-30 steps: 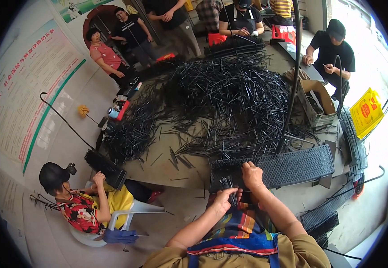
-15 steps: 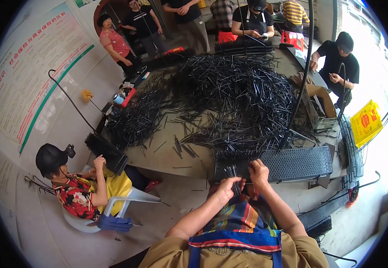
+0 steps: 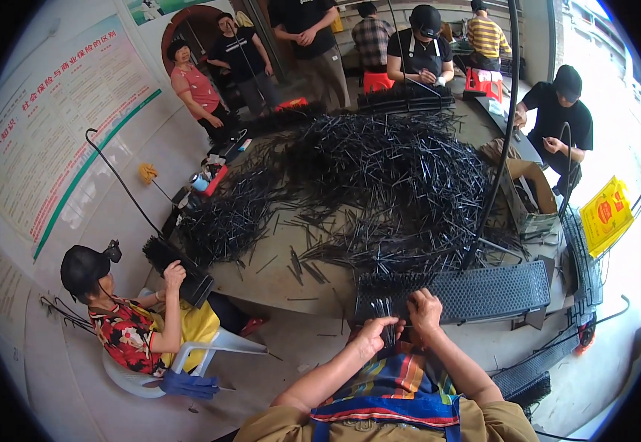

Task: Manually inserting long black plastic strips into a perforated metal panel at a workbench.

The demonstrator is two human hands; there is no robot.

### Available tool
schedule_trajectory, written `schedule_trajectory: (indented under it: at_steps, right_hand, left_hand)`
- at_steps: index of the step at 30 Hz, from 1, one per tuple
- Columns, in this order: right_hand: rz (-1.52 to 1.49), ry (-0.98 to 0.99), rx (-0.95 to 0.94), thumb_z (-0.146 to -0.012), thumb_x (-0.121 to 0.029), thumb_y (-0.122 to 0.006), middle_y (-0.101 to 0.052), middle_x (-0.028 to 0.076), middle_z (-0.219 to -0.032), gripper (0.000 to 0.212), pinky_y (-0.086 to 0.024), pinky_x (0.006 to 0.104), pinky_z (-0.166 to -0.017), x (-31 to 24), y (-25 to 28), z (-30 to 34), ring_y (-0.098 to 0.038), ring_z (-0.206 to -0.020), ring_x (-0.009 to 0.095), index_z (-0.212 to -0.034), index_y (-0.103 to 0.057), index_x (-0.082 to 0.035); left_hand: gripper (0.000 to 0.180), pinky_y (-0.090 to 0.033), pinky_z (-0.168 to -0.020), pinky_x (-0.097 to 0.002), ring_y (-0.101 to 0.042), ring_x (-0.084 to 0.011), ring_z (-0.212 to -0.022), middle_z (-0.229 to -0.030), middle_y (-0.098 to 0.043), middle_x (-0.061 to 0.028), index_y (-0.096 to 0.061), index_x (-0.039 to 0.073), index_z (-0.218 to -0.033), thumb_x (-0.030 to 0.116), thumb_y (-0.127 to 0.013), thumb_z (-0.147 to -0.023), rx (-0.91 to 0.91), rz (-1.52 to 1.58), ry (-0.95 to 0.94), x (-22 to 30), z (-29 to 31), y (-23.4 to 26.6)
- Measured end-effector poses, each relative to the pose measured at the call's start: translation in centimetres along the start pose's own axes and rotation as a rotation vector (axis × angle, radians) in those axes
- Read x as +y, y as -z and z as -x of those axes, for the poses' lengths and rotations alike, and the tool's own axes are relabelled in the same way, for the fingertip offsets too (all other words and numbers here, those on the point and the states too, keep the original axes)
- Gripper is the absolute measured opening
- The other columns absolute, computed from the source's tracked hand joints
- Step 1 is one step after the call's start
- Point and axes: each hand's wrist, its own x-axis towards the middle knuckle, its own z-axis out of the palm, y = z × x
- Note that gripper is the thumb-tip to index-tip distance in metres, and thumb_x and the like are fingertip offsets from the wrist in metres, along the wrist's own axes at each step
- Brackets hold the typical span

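My left hand (image 3: 373,335) is closed round a small bunch of thin black bristles (image 3: 385,313), their tips sticking up in front of the panel. My right hand (image 3: 425,311) is beside it, fingers pinched together at the near edge of a long black perforated panel (image 3: 490,291). Whatever those fingertips hold is too small to make out. Short black bristles (image 3: 379,283) stand in rows at the panel's left end, while its right part shows bare holes. The panel lies at the table's near edge, over my striped apron (image 3: 394,383).
Loose black bristles (image 3: 394,162) heap across the table (image 3: 283,283). A seated person (image 3: 132,309) at left handles a bristled panel (image 3: 187,272). At right stand a cardboard box (image 3: 530,180), a yellow bag (image 3: 605,214) and a tall black rod (image 3: 493,169). Several people are beyond the table.
The view has tilted up a little, so everything sits lower in the picture. My hands stay at the panel, still close together, with the bunch still in the left.
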Motion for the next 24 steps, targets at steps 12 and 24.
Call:
schedule_trajectory:
  at_steps: [12, 24]
  right_hand:
    - [-0.039, -0.061, -0.045, -0.077, -0.014, -0.071, -0.063, 0.010, -0.084, 0.014, -0.049, 0.0429, -0.070, -0.7, 0.8, -0.6, -0.063, -0.076, 0.032, -0.088, -0.066, -0.007]
    - [-0.389, 0.045, 0.093, -0.080, -0.031, -0.061, -0.060, 0.016, -0.118, 0.045, -0.038, 0.0413, -0.097, -9.5, 2.9, -2.4, -0.055, -0.112, 0.033, -0.115, -0.061, -0.004]
  left_hand:
    - [0.017, -0.057, -0.070, -0.0363, -0.069, -0.0240, -0.079, -0.092, -0.071, -0.0151, -0.064, 0.001, -0.101, -0.001, -0.064, -0.085, -0.085, 0.076, -0.074, 1.5, 2.6, -2.7]
    - [0.021, -0.050, -0.095, -0.0348, -0.061, -0.0199, -0.102, -0.108, -0.063, -0.0077, -0.062, 0.001, -0.106, 0.013, -0.060, -0.089, -0.194, 0.247, -0.220, 1.2, 3.3, -5.0]
